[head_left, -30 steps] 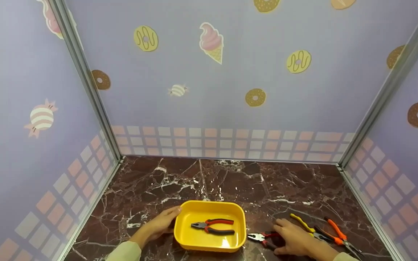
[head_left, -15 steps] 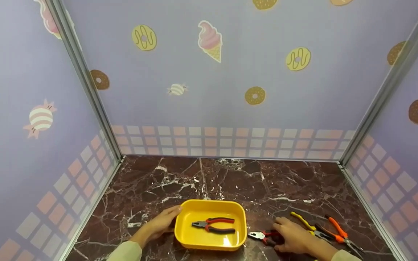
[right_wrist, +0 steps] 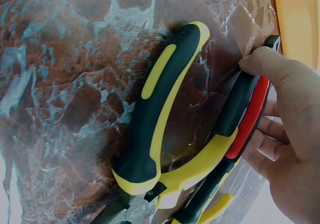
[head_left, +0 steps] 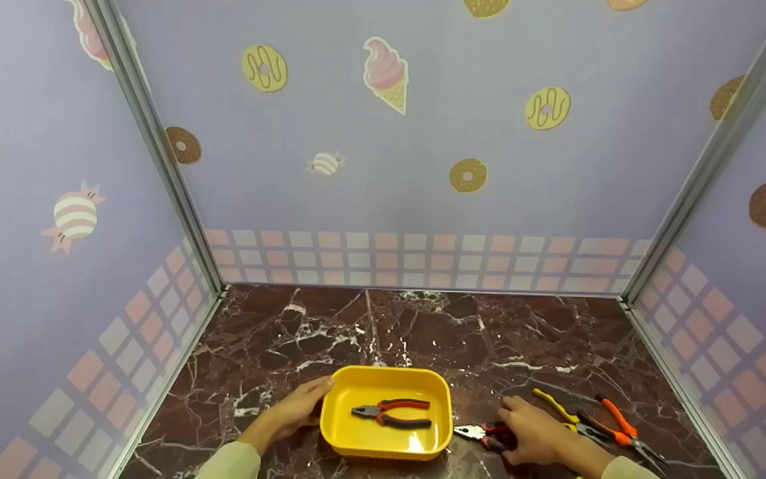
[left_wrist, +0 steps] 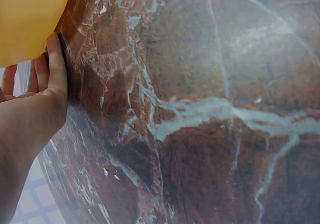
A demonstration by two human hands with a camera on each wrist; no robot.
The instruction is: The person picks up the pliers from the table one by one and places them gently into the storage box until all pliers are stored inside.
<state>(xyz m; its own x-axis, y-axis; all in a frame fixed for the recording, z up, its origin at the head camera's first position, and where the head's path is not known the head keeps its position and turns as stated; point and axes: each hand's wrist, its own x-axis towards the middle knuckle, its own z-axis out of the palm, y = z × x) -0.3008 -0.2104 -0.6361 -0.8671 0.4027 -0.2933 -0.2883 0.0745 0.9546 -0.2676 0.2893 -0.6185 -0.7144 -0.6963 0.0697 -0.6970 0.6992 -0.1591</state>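
A yellow rectangular box (head_left: 388, 380) stands near the front of the table, with black-and-red pliers (head_left: 380, 413) lying inside. My left hand (head_left: 295, 407) is at the box's left side, its fairly straight fingers (left_wrist: 56, 66) touching the wall in the left wrist view. Just right of the box lies a second pair of black-and-red pliers (head_left: 471, 432), its steel head pointing left. My right hand (head_left: 534, 436) grips its handles, thumb on top and fingers curled on the far side in the right wrist view, partly hiding the red handle (right_wrist: 252, 116).
Yellow-and-black pliers (right_wrist: 172, 101) lie close beside the right hand. Farther right are orange-and-black pliers (head_left: 617, 422). A patterned lilac back wall (head_left: 423, 199) and side walls enclose the dark marble-look table (head_left: 409, 326).
Both hands keep nearly the same places, the right hand on the pliers and the left at the box. The head view has tilted very slightly.
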